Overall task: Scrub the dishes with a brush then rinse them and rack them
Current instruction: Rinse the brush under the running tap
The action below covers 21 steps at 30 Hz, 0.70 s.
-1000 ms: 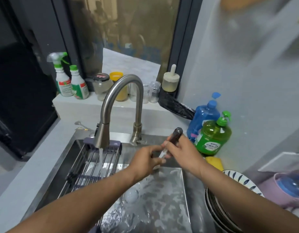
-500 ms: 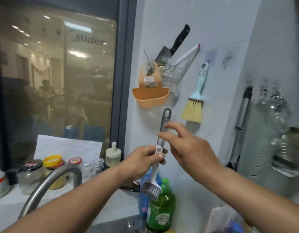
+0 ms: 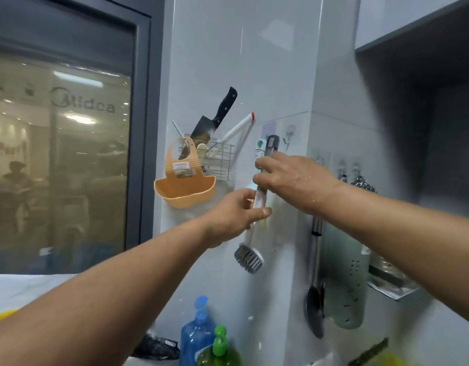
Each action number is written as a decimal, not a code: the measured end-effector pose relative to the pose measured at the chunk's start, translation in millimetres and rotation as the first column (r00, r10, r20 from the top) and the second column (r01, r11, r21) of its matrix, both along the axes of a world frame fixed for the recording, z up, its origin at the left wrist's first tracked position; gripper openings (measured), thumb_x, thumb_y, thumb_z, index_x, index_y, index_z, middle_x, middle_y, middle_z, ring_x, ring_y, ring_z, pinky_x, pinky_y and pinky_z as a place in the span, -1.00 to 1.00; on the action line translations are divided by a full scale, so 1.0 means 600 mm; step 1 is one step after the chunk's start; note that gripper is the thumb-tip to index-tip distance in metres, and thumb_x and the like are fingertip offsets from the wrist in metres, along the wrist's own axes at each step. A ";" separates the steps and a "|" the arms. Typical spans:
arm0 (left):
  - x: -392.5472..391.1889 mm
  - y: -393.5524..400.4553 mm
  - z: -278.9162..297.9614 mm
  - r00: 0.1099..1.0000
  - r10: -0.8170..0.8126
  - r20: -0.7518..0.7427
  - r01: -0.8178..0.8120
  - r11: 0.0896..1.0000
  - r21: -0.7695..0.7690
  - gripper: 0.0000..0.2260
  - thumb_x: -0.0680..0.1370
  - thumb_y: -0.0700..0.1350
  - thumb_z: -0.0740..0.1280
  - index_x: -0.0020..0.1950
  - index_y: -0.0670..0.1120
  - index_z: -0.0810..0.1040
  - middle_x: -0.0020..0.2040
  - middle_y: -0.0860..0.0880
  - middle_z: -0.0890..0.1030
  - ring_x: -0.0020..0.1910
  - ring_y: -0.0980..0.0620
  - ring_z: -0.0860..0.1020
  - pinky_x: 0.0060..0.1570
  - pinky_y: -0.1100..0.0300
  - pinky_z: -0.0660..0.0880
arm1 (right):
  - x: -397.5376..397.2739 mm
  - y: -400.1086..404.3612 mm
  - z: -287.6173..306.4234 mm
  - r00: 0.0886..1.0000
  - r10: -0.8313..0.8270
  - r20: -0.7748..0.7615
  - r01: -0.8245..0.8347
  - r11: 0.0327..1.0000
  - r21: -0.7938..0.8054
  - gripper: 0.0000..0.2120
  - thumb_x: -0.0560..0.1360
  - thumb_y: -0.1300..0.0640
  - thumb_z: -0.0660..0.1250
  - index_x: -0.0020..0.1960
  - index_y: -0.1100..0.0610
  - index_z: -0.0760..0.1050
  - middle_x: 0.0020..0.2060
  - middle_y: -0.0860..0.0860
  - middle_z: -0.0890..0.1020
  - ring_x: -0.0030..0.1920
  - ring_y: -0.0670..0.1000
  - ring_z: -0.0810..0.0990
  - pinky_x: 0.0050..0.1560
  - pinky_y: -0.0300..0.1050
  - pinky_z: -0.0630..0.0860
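Both hands grasp the brush (image 3: 257,204) upright against the tiled wall: right hand (image 3: 288,180) curled round its upper handle, left hand (image 3: 234,215) pinching lower down, bristle head (facing downward) hanging just below the left hand.

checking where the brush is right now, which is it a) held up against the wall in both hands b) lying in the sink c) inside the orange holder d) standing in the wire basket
a: the dish brush hangs bristles-down by the tiled wall, left hand gripping its lower handle and right hand its upper.
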<state>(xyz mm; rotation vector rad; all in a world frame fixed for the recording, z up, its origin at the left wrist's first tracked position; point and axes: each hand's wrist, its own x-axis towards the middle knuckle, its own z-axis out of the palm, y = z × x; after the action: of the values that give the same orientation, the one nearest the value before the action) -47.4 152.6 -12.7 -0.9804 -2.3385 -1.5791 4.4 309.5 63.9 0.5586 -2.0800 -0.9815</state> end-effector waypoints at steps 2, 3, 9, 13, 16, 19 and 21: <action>-0.010 0.024 0.014 0.996 0.079 -0.034 -0.078 0.996 0.046 -0.74 0.61 -0.12 0.43 0.25 -0.18 0.53 0.00 -0.22 0.64 -0.20 0.05 0.54 -0.36 0.37 0.48 | -0.010 0.005 0.019 0.999 -0.043 -0.006 0.043 0.999 -0.020 -0.78 0.63 0.20 0.26 0.26 0.06 0.50 0.20 0.04 0.45 0.19 0.10 0.48 -0.25 -0.03 0.42; -0.015 0.036 0.019 0.993 0.106 -0.049 -0.103 0.993 0.062 -0.74 0.62 -0.11 0.42 0.25 -0.17 0.54 0.00 -0.22 0.64 -0.20 0.03 0.54 -0.33 0.33 0.50 | -0.013 0.007 0.027 0.998 -0.064 -0.003 0.064 0.997 -0.035 -0.79 0.63 0.21 0.25 0.24 0.07 0.51 0.18 0.03 0.45 0.19 0.11 0.48 -0.25 -0.03 0.39; -0.040 0.073 0.020 0.987 0.138 -0.081 -0.130 0.987 0.095 -0.87 0.63 -0.10 0.40 0.14 -0.12 0.61 -0.17 -0.04 0.56 -0.27 0.05 0.48 -0.21 0.15 0.45 | -0.034 0.013 0.043 0.994 -0.109 0.017 0.110 0.989 -0.101 -0.79 0.61 0.26 0.27 0.19 0.09 0.57 0.12 0.05 0.47 0.17 0.13 0.52 -0.23 -0.04 0.36; -0.052 0.077 -0.007 0.991 0.116 -0.073 -0.111 0.991 0.071 -0.88 0.61 -0.05 0.40 0.06 -0.08 0.61 -0.19 -0.07 0.55 -0.23 0.02 0.47 -0.16 0.05 0.43 | -0.044 0.019 0.019 0.990 -0.139 0.007 0.139 0.985 -0.107 -0.82 0.60 0.25 0.30 0.16 0.10 0.58 0.06 0.03 0.50 0.16 0.12 0.51 -0.21 -0.04 0.35; -0.057 0.080 -0.014 0.995 0.080 -0.052 -0.076 0.995 0.069 -0.87 0.62 -0.02 0.37 0.05 -0.06 0.61 -0.08 -0.23 0.65 -0.18 -0.01 0.53 -0.12 0.00 0.48 | -0.045 0.015 0.011 0.989 -0.150 -0.005 0.148 0.981 -0.122 -0.80 0.60 0.30 0.27 0.18 0.16 0.58 0.08 0.07 0.51 0.15 0.14 0.50 -0.15 -0.05 0.33; -0.052 0.081 -0.009 0.993 0.080 -0.083 -0.080 0.997 0.001 -0.96 0.64 -0.10 0.37 0.04 -0.04 0.59 -0.13 -0.08 0.60 -0.13 -0.01 0.55 0.02 -0.03 0.56 | -0.023 0.005 0.005 0.989 -0.146 -0.004 0.145 0.984 -0.106 -0.77 0.59 0.31 0.26 0.20 0.18 0.58 0.11 0.10 0.49 0.11 0.16 0.51 -0.14 -0.01 0.32; -0.038 0.076 -0.020 0.988 0.101 -0.119 -0.104 0.994 -0.027 -0.88 0.63 -0.09 0.39 0.14 -0.08 0.57 -0.12 -0.03 0.55 -0.11 -0.02 0.54 0.03 -0.07 0.57 | -0.002 0.005 -0.016 0.997 -0.073 -0.006 0.072 0.991 -0.111 -0.78 0.58 0.26 0.29 0.20 0.17 0.58 0.13 0.12 0.49 0.04 0.19 0.53 -0.16 0.04 0.31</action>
<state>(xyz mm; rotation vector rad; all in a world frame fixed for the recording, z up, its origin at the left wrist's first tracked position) -70.1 198.1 -24.9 -0.9171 -2.3025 -1.4107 3.2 312.3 54.2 0.4234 -2.1436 -0.9017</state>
